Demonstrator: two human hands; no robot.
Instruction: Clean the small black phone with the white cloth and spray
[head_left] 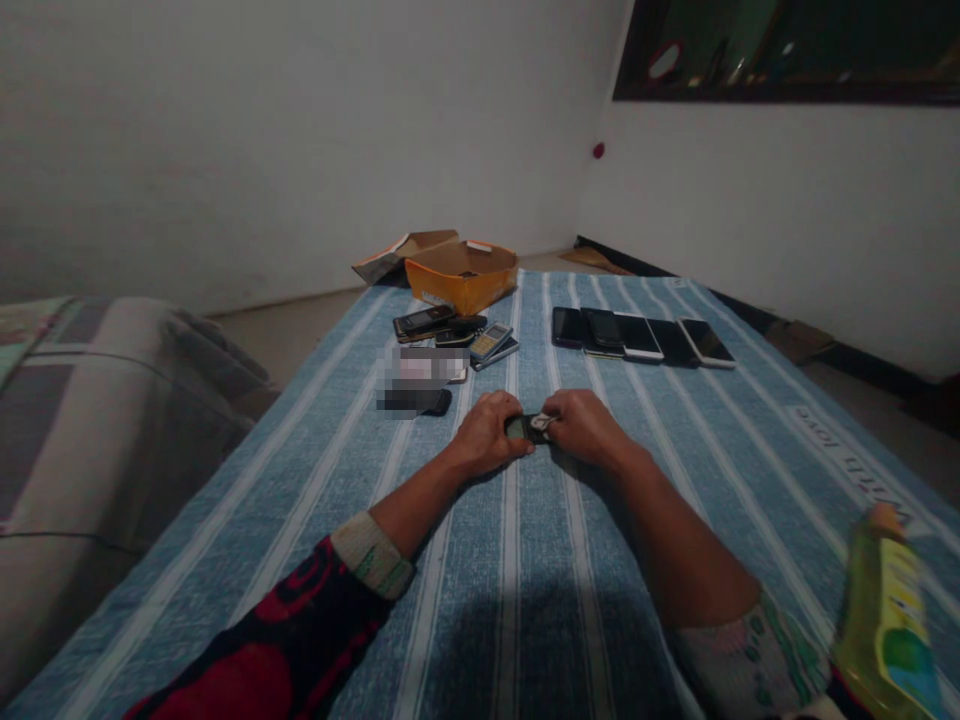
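Note:
A small dark keypad phone (516, 428) lies sideways at the middle of the striped cloth, its greenish screen toward the left. The fingers of my left hand (484, 436) are closed around its left end, thumb along the near edge. At the other end, my right hand (586, 424) is closed, pinching a small whitish piece (541, 423) against the keypad; it looks like a wad of cloth or tissue, but I cannot tell for sure. Beyond my left hand is a loose group of older phones, including a silver keypad phone (492, 343) and a dark phone (424, 320).
An open orange box (465, 283) stands at the far end of the blue striped cloth (330, 440). Several smartphones (637, 337) lie in a row at the far right. A bottle of yellowish liquid (885, 620) is near my right forearm. Grey fabric (150, 400) covers something at left.

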